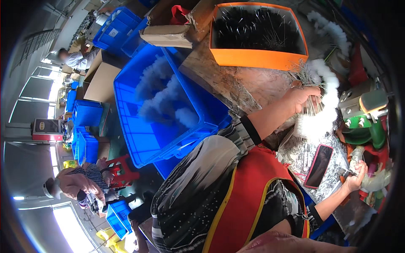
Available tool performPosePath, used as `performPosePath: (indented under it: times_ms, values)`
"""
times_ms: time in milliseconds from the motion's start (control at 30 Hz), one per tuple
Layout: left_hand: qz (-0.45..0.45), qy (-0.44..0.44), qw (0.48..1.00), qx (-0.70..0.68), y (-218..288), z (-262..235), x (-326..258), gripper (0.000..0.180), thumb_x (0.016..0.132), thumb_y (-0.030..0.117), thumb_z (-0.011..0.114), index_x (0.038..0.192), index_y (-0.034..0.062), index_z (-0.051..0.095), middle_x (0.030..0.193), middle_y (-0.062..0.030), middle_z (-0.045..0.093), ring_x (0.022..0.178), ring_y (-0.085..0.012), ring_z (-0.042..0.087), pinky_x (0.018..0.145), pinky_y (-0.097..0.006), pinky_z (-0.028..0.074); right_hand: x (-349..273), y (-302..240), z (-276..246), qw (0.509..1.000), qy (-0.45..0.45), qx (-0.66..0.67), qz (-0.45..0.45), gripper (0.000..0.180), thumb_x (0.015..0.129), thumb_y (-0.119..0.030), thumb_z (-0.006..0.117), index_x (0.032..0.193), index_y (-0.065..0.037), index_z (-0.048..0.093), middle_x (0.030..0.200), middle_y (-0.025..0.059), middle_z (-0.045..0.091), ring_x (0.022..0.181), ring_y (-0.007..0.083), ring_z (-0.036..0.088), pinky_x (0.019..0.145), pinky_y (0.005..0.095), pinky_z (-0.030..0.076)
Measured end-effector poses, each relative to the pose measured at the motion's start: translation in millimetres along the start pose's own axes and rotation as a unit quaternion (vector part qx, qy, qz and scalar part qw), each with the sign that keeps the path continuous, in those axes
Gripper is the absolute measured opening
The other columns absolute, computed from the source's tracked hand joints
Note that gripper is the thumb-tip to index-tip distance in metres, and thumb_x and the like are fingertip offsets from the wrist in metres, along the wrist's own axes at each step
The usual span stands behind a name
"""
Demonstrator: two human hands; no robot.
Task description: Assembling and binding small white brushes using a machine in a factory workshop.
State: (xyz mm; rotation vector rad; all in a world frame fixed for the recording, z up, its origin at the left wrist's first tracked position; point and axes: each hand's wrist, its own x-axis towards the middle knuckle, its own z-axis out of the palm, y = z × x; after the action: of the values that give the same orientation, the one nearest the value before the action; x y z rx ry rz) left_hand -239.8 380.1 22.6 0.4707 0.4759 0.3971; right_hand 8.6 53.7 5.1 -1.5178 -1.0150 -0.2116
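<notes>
Here, wires through left grip.

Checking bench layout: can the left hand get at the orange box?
Probably yes: the orange box stands close by, open-topped, with nothing visible blocking it; but the left hand grips thin wires, so may need freeing first.

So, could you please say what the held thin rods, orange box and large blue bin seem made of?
Thin rods: probably metal wire, from their silvery glint.
Orange box: smooth, satin walls suggest plastic or coated cardboard; I can't tell which.
Large blue bin: likely moulded plastic, given glossy walls and lipped rim.
</notes>
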Motion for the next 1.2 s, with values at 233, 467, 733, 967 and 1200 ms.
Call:
performPosePath:
  times_ms: [233,467,733,967,1200]
  values:
    - [-0.026,-0.038,0.999,-0.028,9,-3,-5,0.022,0.071,0.004,0.06,0.092,0.0023,0.052,0.081,-0.0123,0.061,0.077,-0.025,0.06,0.07,-0.034,0.049,19,-68,2,0.935,0.059,0.17,0.306,0.018,0.076,-0.007,0.053,0.089,0.006,0.057,0.085,0.0128,0.059,0.083,0.0201,0.057,0.072,0.0309,0.048]
    - [0.002,0.017,1.0,-0.002,16,-12,-7,0.023,0.072,0.002,0.058,0.094,-0.0017,0.052,0.085,-0.014,0.059,0.079,-0.0244,0.058,0.072,-0.032,0.05,55,-131,27,0.93,0.121,0.172,0.302,0.013,0.069,-0.007,0.059,0.059,0.0,0.055,0.05,0.0062,0.049,0.046,0.0157,0.047,0.05,0.0267,0.038]
    - [0.012,0.001,0.999,0.037,15,-4,6,0.017,0.077,0.004,0.054,0.094,-0.0018,0.052,0.087,-0.0153,0.06,0.079,-0.0246,0.059,0.069,-0.032,0.051,54,-141,34,0.928,0.132,0.133,0.321,0.031,0.074,-0.011,0.052,0.045,-0.008,0.039,0.046,0.0062,0.04,0.051,0.0162,0.043,0.063,0.0279,0.038]
    - [0.014,0.018,0.999,0.049,18,-1,7,0.019,0.078,0.005,0.055,0.095,-0.0015,0.051,0.086,-0.0143,0.059,0.079,-0.0227,0.059,0.067,-0.03,0.051,62,-141,26,0.928,0.107,0.148,0.324,0.021,0.07,-0.009,0.058,0.051,-0.003,0.05,0.046,0.0057,0.046,0.045,0.0152,0.046,0.052,0.0285,0.04]
    - [0.01,0.019,0.997,0.074,12,8,9,0.02,0.078,0.006,0.056,0.096,-0.001,0.051,0.086,-0.0134,0.06,0.08,-0.0216,0.059,0.067,-0.029,0.051,69,-157,26,0.927,0.087,0.12,0.343,0.032,0.074,-0.013,0.053,0.046,-0.007,0.04,0.046,0.0057,0.041,0.052,0.0164,0.045,0.059,0.027,0.037]
